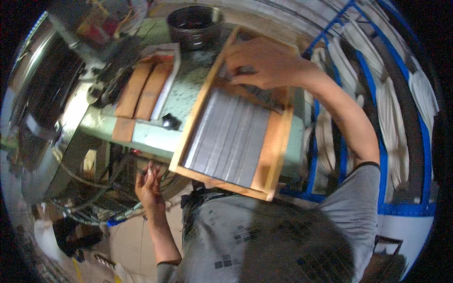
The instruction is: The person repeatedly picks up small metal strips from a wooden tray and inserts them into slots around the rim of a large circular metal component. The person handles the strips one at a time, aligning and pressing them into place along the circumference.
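Note:
A long wooden tray [279, 158] lies slanted across the green work surface, right in front of my body. Grey flat metal strips [226, 137], packed side by side, fill much of its near part. Over the tray's far part is my right hand [264, 63], its fingers bent down and curled toward the thumb; blur hides what lies between the fingertips. My left hand [150, 186] is lower and to the left, beside the tray's near left corner and off the work surface. Its fingers are pinched together, and anything small in them cannot be made out.
Two brown blocks [144, 89] lie left of the tray, near a black knob [170, 121]. A dark round pot [194, 29] stands behind. Machinery [42, 99] borders the left. Blue racks [368, 85] with pale cloth bundles stand right. Cables [82, 177] hang below the green surface [158, 142].

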`<move>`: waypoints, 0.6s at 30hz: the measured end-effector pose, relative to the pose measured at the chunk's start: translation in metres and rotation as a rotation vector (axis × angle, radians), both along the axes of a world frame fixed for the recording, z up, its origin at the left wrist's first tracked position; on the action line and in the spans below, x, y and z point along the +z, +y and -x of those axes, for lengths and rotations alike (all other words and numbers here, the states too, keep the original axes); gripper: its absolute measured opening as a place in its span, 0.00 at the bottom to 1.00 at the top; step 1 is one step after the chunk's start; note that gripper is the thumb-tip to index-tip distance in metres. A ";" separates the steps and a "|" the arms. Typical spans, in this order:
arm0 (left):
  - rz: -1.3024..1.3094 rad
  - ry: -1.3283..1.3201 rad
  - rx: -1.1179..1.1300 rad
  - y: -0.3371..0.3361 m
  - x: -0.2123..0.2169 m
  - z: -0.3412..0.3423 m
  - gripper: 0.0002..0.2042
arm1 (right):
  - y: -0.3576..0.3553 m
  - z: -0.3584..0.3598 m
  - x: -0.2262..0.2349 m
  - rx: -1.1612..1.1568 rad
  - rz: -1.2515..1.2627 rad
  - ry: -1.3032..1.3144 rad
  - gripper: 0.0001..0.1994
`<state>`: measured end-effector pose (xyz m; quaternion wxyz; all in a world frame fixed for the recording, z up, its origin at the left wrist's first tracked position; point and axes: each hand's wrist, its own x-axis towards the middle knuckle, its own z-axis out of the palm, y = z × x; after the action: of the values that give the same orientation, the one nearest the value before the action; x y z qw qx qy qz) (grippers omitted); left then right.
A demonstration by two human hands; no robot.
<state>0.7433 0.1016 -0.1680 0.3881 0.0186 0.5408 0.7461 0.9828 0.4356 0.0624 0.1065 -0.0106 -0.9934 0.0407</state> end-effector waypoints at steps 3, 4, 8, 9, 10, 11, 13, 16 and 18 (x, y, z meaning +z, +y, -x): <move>0.057 0.060 -0.038 0.004 0.003 0.003 0.16 | -0.006 -0.001 0.006 0.073 -0.076 0.118 0.12; 0.044 0.062 -0.031 0.003 0.003 0.002 0.15 | -0.010 -0.001 0.008 0.009 -0.010 0.105 0.11; -0.019 0.050 -0.021 0.004 -0.003 0.008 0.14 | -0.022 -0.004 0.013 -0.168 0.178 0.057 0.08; -0.055 0.043 -0.018 0.005 -0.005 0.010 0.14 | -0.023 -0.004 0.013 -0.173 0.217 0.055 0.08; -0.037 0.048 0.015 0.007 -0.007 0.012 0.14 | -0.022 -0.003 0.012 -0.186 0.253 0.049 0.08; -0.042 0.056 0.043 0.008 -0.008 0.014 0.14 | -0.021 -0.002 0.011 -0.170 0.261 0.051 0.08; -0.025 0.142 0.080 0.014 -0.010 0.013 0.13 | -0.019 -0.003 0.007 -0.144 0.278 0.076 0.07; 0.046 0.270 0.116 0.025 -0.011 0.008 0.12 | -0.014 -0.003 0.001 -0.375 0.617 -0.054 0.07; 0.068 0.278 0.074 0.030 -0.011 -0.002 0.14 | -0.009 -0.004 0.002 -0.395 0.616 -0.096 0.08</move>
<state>0.7458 0.1320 -0.1795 0.2820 0.0885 0.6145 0.7314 0.9869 0.4262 0.0645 0.0575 -0.2358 -0.9172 0.3161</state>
